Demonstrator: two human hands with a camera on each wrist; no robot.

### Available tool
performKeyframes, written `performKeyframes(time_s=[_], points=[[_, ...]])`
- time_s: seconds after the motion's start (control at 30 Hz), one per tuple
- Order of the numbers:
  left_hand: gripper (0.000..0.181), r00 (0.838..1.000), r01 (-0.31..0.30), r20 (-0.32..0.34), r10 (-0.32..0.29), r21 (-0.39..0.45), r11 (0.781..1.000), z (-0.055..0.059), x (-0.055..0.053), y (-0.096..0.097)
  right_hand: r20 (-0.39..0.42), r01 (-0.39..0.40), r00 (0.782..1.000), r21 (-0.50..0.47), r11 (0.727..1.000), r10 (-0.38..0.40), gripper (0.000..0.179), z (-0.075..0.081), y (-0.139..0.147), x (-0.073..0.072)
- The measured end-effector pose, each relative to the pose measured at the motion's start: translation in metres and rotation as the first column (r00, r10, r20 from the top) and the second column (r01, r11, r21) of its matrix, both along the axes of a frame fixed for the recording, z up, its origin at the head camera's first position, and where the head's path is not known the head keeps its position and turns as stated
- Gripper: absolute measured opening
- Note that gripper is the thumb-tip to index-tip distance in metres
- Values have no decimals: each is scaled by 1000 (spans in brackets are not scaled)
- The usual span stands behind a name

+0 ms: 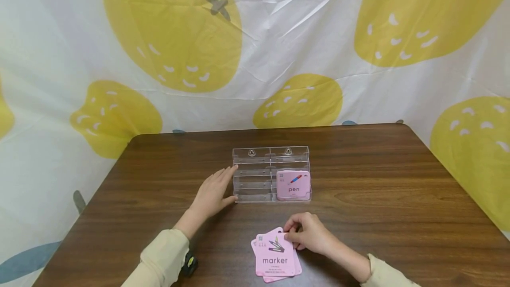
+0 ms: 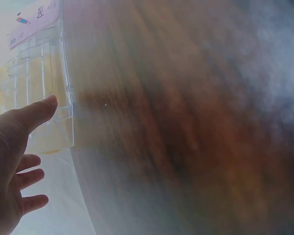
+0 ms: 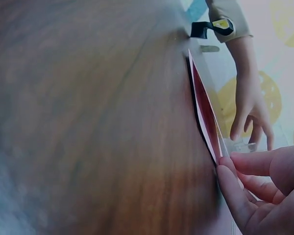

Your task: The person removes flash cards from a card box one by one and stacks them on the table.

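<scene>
Overlapping a lower card (image 1: pixel 298 268) on the wood-grained table (image 1: pixel 378 189), the square pink marker card (image 1: pixel 275 254) is being pinched by the right hand (image 1: pixel 310 234); the clear plastic rack (image 1: pixel 253 198) is being touched by the spread left hand (image 1: pixel 211 193).

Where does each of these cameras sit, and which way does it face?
Head: worn on the head, facing forward and down at the table; left hand, right hand and both sleeves show.
Left wrist: facing the left hand at the clear rack; thumb and fingers show.
Right wrist: facing the right hand pinching the marker card; the left hand shows beyond.
Shared: head and left wrist both show the pen card.
</scene>
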State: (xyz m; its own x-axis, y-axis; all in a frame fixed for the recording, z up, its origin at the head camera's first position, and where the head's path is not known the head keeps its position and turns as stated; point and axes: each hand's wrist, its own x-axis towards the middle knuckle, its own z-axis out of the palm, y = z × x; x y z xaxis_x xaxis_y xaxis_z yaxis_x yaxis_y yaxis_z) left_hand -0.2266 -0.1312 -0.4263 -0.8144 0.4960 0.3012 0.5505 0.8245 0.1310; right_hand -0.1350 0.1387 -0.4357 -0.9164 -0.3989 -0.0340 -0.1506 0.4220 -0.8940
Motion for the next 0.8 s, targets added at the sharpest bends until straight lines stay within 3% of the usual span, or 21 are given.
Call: performKeyframes(time_s=[0.37, 0.67, 0.8], points=[[84, 1000, 3, 1, -3, 11, 1000, 1, 0, 0, -75, 14, 997, 34, 999, -12, 9, 10, 11, -4], [85, 1000, 3, 1, -3, 11, 1000, 0, 0, 0, 29, 15, 999, -18, 1000, -15, 17, 21, 28, -15], [86, 999, 30, -30, -29, 44, 999, 0, 1, -1, 4, 36, 999, -5, 999, -36, 22, 28, 37, -22]])
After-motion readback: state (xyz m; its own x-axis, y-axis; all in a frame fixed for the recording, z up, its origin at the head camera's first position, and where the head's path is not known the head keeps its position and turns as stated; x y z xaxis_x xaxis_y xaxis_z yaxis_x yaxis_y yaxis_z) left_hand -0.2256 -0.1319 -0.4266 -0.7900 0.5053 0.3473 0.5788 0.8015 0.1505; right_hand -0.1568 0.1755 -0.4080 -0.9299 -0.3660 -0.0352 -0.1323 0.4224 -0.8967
